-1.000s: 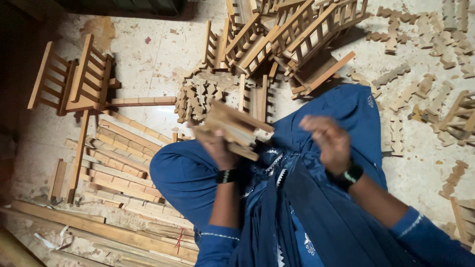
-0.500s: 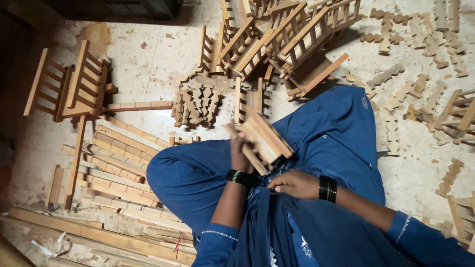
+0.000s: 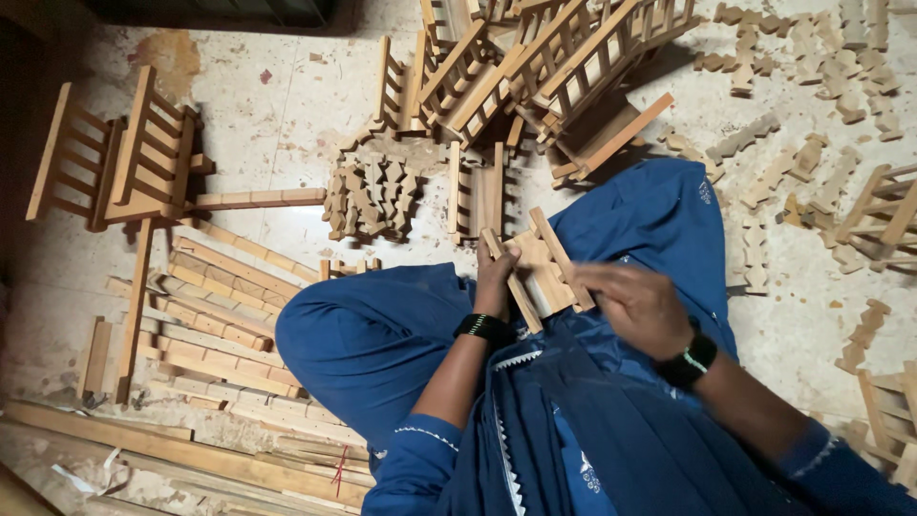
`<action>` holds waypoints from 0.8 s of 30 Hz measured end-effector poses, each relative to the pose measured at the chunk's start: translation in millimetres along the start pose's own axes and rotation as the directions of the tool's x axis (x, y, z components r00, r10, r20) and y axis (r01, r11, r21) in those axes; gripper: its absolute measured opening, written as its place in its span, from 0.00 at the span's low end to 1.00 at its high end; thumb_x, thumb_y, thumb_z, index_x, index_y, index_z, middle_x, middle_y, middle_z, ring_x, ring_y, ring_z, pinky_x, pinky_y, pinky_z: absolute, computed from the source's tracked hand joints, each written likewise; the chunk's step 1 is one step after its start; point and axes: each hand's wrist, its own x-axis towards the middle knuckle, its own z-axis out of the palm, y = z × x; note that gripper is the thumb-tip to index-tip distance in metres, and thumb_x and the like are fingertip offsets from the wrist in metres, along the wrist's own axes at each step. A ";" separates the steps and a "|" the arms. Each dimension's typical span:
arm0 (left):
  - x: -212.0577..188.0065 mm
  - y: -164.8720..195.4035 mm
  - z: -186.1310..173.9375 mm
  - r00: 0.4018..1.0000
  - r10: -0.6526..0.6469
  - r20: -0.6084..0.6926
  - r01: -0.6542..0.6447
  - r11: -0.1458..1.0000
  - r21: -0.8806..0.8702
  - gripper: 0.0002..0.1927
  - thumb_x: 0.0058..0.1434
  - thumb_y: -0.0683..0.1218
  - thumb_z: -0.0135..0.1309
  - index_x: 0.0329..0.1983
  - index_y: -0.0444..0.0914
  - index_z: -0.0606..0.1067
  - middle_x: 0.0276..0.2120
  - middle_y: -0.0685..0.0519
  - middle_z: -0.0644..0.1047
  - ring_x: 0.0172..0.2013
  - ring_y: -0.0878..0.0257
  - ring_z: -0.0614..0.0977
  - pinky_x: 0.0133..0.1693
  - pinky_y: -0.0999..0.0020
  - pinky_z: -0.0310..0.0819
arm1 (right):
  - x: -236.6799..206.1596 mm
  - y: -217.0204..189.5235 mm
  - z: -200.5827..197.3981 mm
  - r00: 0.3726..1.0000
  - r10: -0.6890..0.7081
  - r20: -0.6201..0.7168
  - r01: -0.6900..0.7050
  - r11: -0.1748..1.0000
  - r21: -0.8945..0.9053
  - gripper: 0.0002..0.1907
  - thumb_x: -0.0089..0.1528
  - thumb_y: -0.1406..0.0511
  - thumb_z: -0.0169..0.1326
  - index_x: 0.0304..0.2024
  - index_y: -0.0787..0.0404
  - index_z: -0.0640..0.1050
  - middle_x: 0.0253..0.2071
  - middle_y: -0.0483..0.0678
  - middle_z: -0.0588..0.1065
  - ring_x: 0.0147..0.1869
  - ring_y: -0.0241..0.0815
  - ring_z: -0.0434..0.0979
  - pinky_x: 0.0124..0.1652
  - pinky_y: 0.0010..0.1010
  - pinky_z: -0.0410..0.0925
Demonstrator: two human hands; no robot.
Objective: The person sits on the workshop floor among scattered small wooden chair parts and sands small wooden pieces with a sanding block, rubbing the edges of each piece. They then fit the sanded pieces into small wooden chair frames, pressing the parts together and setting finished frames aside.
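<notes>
Head view: we clamp the small slatted wooden frame (image 3: 540,272) over the lap in our left hand (image 3: 494,277) so it sits steady, right hand (image 3: 635,306) fingers closed on its edge, just below the pile of finished frames (image 3: 544,57).

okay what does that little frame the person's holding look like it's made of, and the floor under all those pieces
The small slatted frame, held by the left hand with the right hand at its edge, looks like bare, unfinished light wood: pale tan, matte, no shine or paint. The floor seems to be concrete or stone, pale, mottled and stained, dusted with what may be sawdust; the exact material is unclear.
</notes>
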 end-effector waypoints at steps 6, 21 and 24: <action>2.5 0.7 -1.8 1.000 0.016 -0.017 -0.016 1.000 0.019 0.46 0.59 0.45 0.58 0.77 0.40 0.48 0.48 0.50 0.71 0.44 0.62 0.75 0.45 0.67 0.75 | -4.8 7.9 28.9 0.992 0.041 0.122 -0.003 0.956 -0.293 0.26 0.59 0.72 0.50 0.61 0.58 0.74 0.66 0.56 0.71 0.64 0.53 0.76 0.54 0.39 0.73; 2.6 8.5 0.1 0.997 -0.078 -0.026 0.079 0.997 0.019 0.48 0.59 0.49 0.56 0.77 0.33 0.45 0.51 0.48 0.72 0.49 0.60 0.75 0.51 0.67 0.72 | -0.8 11.2 40.2 0.971 0.163 0.172 -0.117 0.961 -0.252 0.30 0.62 0.66 0.53 0.68 0.58 0.65 0.74 0.57 0.60 0.53 0.56 0.81 0.41 0.39 0.76; 0.9 9.9 1.1 0.996 -0.086 -0.038 0.087 0.995 0.042 0.48 0.60 0.49 0.56 0.77 0.32 0.44 0.47 0.48 0.73 0.45 0.61 0.75 0.47 0.67 0.74 | 2.6 15.9 38.6 0.956 0.231 0.182 -0.191 0.958 -0.214 0.33 0.63 0.67 0.52 0.70 0.57 0.61 0.75 0.58 0.59 0.54 0.56 0.80 0.42 0.39 0.76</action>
